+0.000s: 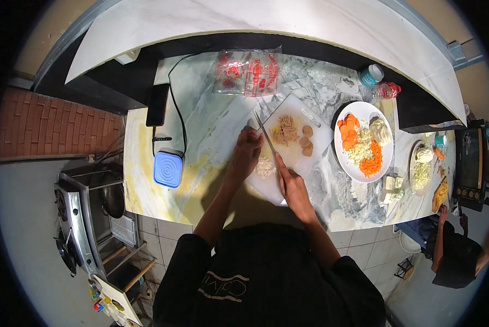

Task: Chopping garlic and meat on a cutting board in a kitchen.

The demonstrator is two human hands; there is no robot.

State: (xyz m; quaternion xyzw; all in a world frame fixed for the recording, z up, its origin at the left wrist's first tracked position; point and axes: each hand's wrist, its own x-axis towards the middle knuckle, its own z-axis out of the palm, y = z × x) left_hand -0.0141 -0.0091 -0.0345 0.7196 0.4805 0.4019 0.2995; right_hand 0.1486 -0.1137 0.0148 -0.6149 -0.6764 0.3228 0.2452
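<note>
In my right hand [295,190] is a kitchen knife [268,138], its index finger stretched along the blade's spine. The blade slants up and left across the left edge of a white plastic cutting board [319,153]. Beside the blade, my left hand [246,153] has its fingers curled together; whether they pinch something is hidden. On the board lie sliced brown pieces [284,131], several round brown pieces [306,143] to their right, and a pile of finely chopped white bits [265,167] nearer to me, between my hands.
To the right, a white oval plate [385,163] holds cut vegetables, including orange slices and shreds. A printed clear plastic bag [247,73] lies behind the board. A phone [158,105] and a blue square device [167,169] with cables sit left. Another person [457,257] works at far right.
</note>
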